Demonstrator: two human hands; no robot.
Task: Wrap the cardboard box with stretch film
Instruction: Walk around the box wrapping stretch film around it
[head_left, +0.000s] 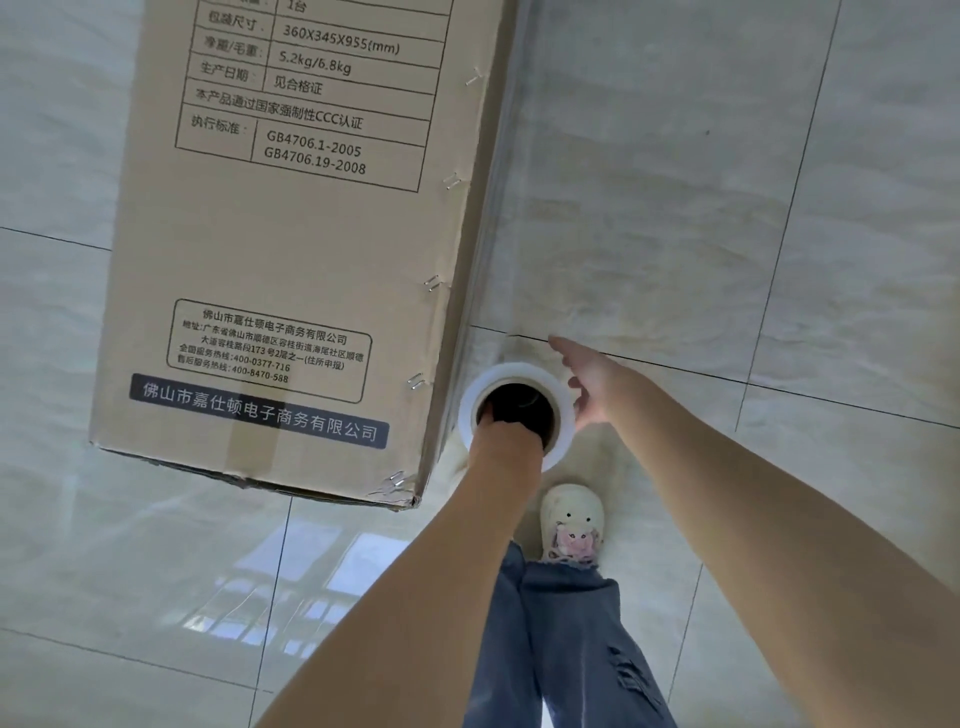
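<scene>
Beside the cardboard box (270, 249), left hand (501, 434) hidden inside the film roll (563, 410) core, grip indeterminate; right hand (589, 382) open against it.

Support: pale glossy tile floor (857, 260) with dark grout lines beneath you.
On it: tall cardboard box (291, 249), standing upright.
Also on it: your shoe (571, 519), just beside the box corner.

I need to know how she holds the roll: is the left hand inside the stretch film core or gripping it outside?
Inside. The left hand goes into the dark core of the stretch film roll; its fingers are hidden.
</scene>
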